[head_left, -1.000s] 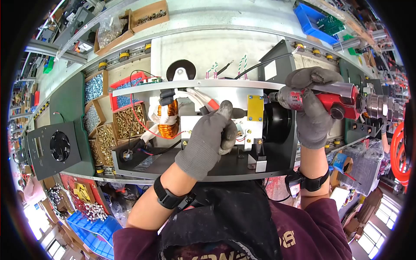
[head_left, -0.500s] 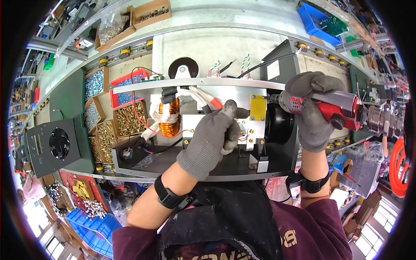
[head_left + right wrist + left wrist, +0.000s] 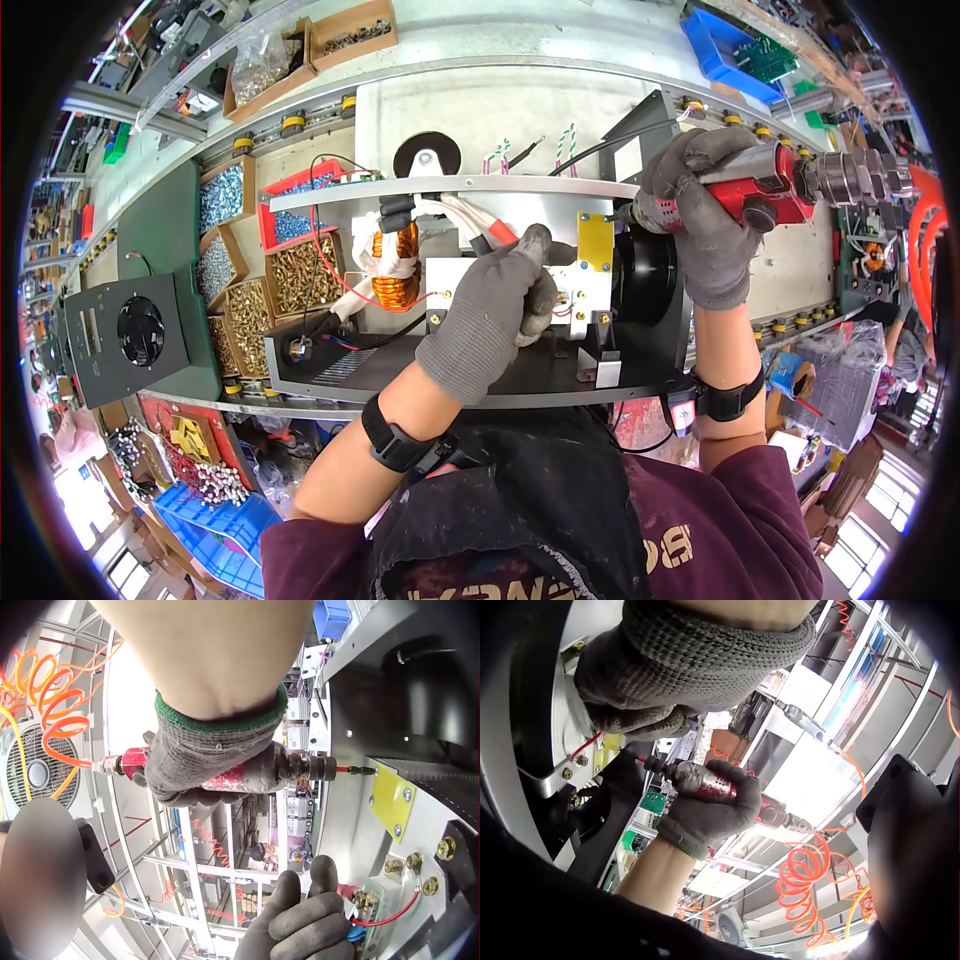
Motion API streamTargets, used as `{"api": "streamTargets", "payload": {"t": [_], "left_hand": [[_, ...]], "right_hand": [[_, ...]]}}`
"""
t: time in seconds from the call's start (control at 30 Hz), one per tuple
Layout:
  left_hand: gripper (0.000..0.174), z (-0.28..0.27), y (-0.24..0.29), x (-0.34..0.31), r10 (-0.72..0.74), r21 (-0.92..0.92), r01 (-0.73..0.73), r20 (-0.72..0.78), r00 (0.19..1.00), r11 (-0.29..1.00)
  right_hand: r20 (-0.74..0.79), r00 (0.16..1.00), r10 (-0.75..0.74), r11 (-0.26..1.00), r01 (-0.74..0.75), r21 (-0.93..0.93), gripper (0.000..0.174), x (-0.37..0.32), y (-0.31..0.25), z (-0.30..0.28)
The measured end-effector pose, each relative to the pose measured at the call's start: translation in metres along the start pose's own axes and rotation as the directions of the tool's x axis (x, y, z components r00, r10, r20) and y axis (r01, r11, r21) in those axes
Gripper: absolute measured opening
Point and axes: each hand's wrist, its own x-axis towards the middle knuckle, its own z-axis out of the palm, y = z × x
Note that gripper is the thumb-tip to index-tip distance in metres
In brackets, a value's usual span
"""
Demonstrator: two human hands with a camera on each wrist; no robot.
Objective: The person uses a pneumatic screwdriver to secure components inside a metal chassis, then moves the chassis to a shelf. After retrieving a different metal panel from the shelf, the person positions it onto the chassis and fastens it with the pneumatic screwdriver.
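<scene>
Right hand (image 3: 700,240) grips driver (image 3: 762,185); left hand (image 3: 492,312) inside chassis (image 3: 400,378) (yellow plate (image 3: 595,241) between).

Two gloved grips are working at one metal chassis (image 3: 350,365): the left grip (image 3: 490,310) and the right grip (image 3: 700,220). One red air screwdriver (image 3: 745,190) is pointing at the chassis. Inside the chassis, one copper coil (image 3: 393,265) and one yellow plate (image 3: 595,240) are sitting. Left of the chassis, four cardboard screw boxes (image 3: 300,275) and one fan panel (image 3: 130,335) are lying.
</scene>
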Motion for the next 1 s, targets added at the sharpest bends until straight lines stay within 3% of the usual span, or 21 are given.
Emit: {"api": "streamTargets", "payload": {"t": [0.03,0.13,0.2,0.27,0.43,0.5,0.57,0.67,0.8,0.83,0.87,0.93,1.0], "left_hand": [[0.051,-0.001,-0.001,0.000,-0.022,-0.014,0.022,0.006,1.000,1.000],[0.049,-0.004,-0.006,0.002,-0.040,-0.066,0.041,0.022,0.999,0.997],[0.047,-0.006,-0.005,0.003,-0.023,-0.111,0.026,0.034,0.999,0.993],[0.042,-0.009,-0.006,-0.001,0.073,-0.074,-0.064,0.123,0.990,0.995],[0.038,-0.009,-0.008,0.002,0.046,-0.150,-0.027,0.128,0.991,0.988],[0.037,-0.009,-0.006,0.001,0.039,-0.164,-0.017,0.127,0.991,0.986],[0.035,-0.007,-0.001,-0.002,0.031,-0.058,-0.025,0.116,0.993,0.998],[0.029,-0.014,-0.012,0.005,0.098,-0.152,-0.075,0.146,0.984,0.986],[0.030,-0.013,-0.011,0.004,0.118,-0.133,-0.100,0.141,0.983,0.986],[0.030,-0.011,-0.007,0.001,0.125,-0.017,-0.124,0.145,0.982,0.992],[0.031,-0.010,-0.004,-0.001,0.133,0.099,-0.149,0.147,0.980,0.984],[0.032,-0.010,-0.005,-0.001,0.130,0.092,-0.143,0.134,0.982,0.985],[0.033,-0.010,-0.006,-0.001,0.126,0.084,-0.137,0.119,0.985,0.987]], "right_hand": [[0.000,1.000,-0.001,1.000,0.001,-0.001,0.028,0.000,-0.002,0.002],[-0.047,0.999,-0.028,0.956,0.013,-0.293,0.027,-0.007,-0.014,0.014],[-0.270,0.959,0.085,0.963,-0.149,-0.226,0.028,-0.015,-0.024,0.022],[-0.132,0.991,0.034,0.999,-0.036,-0.011,0.029,-0.027,-0.019,0.010],[0.010,0.997,-0.075,0.994,0.075,-0.080,0.029,-0.032,-0.013,0.006],[0.005,1.000,0.019,0.995,-0.020,0.098,0.031,-0.035,-0.014,0.011],[0.017,1.000,-0.016,0.998,0.015,0.066,0.031,-0.034,-0.012,0.011],[0.006,0.999,-0.045,0.999,0.044,0.031,0.031,-0.036,-0.012,0.013],[0.024,1.000,-0.013,0.997,0.011,0.077,0.031,-0.042,-0.012,0.015],[0.026,1.000,-0.013,0.997,0.011,0.076,0.031,-0.044,-0.012,0.014],[-0.009,1.000,-0.011,0.999,0.010,-0.047,0.032,-0.046,-0.012,0.014],[-0.040,0.999,-0.013,0.986,0.006,-0.165,0.033,-0.051,-0.014,0.020],[-0.180,0.982,-0.057,0.937,-0.010,-0.349,0.035,-0.054,-0.018,0.036]]}}
